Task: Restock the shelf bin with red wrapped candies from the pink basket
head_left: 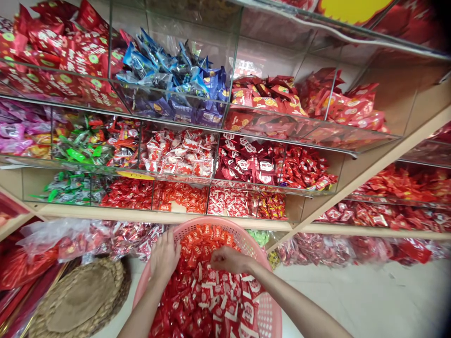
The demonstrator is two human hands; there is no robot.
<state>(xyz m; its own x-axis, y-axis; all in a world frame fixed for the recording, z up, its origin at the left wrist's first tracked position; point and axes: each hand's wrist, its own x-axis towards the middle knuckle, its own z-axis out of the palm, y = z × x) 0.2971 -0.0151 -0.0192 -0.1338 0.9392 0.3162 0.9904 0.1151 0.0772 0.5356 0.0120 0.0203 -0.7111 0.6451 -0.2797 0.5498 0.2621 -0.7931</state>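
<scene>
A pink plastic basket [246, 244] stands in front of me, filled with red-and-white wrapped candies [207, 300]. My left hand [164, 258] lies on the candies at the basket's left side, fingers stretched and dug in among them. My right hand [227, 259] is at the middle of the heap with its fingers curled down into the candies; what it holds is hidden. Both forearms reach in from the bottom of the view.
Clear-fronted shelf bins rise behind the basket, holding red candies [130, 193], blue packets [176, 80], green candies [77, 150] and dark red packets [246, 164]. Bagged sweets [70, 241] lie under the shelf. A woven straw mat [81, 300] is at lower left. Pale floor [369, 300] is to the right.
</scene>
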